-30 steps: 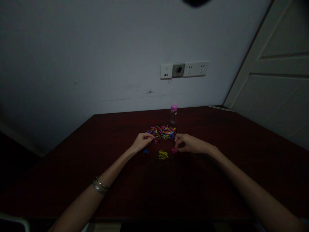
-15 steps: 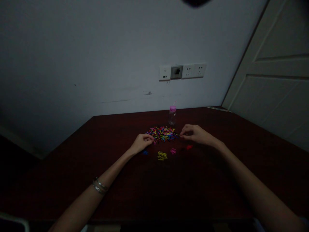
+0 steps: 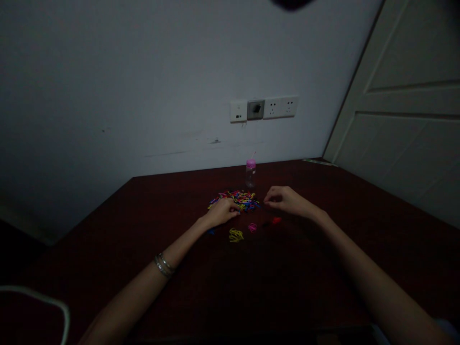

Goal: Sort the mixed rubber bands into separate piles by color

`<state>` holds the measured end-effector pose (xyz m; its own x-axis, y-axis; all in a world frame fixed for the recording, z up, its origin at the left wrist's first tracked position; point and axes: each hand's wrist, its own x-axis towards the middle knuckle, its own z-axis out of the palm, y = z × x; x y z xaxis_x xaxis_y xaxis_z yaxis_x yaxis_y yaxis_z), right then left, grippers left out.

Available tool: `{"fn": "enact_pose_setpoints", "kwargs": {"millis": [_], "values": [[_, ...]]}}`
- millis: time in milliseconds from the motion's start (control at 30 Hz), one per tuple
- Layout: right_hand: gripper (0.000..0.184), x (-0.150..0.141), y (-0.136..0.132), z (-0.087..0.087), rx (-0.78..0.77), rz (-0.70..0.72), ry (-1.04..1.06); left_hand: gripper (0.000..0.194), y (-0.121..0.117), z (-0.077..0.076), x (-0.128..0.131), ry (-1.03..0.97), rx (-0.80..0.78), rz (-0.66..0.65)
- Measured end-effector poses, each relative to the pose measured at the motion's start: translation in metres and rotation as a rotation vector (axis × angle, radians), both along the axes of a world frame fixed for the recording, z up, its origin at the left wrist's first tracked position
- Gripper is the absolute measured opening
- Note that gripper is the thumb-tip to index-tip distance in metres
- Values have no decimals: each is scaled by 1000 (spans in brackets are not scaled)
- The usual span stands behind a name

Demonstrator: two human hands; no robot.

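A heap of small rubber bands (image 3: pixel 247 197) in many colours lies on the dark red table. My left hand (image 3: pixel 222 212) reaches over the heap's near left side, thumb and forefinger pinched. A speck of blue shows at its fingertips, too small to name. Just right of the heap, my right hand (image 3: pixel 285 200) is closed with its fingertips together, and whatever they hold is hidden. Nearer to me are a yellow bunch of bands (image 3: pixel 236 235), a pink bunch (image 3: pixel 252 227) and a red bunch (image 3: pixel 276 220). A blue bunch (image 3: pixel 211 231) shows partly beside my left wrist.
Behind the heap stands a clear bottle with a pink lid (image 3: pixel 250 173). The table (image 3: pixel 230 287) meets a pale wall bearing a row of sockets (image 3: pixel 264 109). A panelled door (image 3: pixel 402 105) is at the right, and a white cable (image 3: pixel 39 294) curves at the lower left.
My left hand has moved right, over the heap's near edge, and now partly covers the blue bunch. My right hand stays beside the heap. The view has shifted slightly.
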<state>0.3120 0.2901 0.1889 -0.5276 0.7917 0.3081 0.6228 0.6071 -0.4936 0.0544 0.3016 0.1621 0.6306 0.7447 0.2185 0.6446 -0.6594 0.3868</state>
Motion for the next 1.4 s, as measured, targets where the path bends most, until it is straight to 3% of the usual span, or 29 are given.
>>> {"fn": "enact_pose_setpoints", "kwargs": {"millis": [667, 900, 1133, 1400], "values": [[14, -6, 1, -8, -39, -8, -48, 16, -4, -2, 6, 179, 152, -8], [13, -13, 2, -18, -1, 7, -10, 15, 1, -5, 6, 55, 99, 0], [19, -35, -8, -22, 146, 19, 76, 11, -1, 10, 3, -199, -21, 11], [15, -53, -19, -26, 207, 10, 78, 10, -11, 22, 7, -231, -124, 19]]}}
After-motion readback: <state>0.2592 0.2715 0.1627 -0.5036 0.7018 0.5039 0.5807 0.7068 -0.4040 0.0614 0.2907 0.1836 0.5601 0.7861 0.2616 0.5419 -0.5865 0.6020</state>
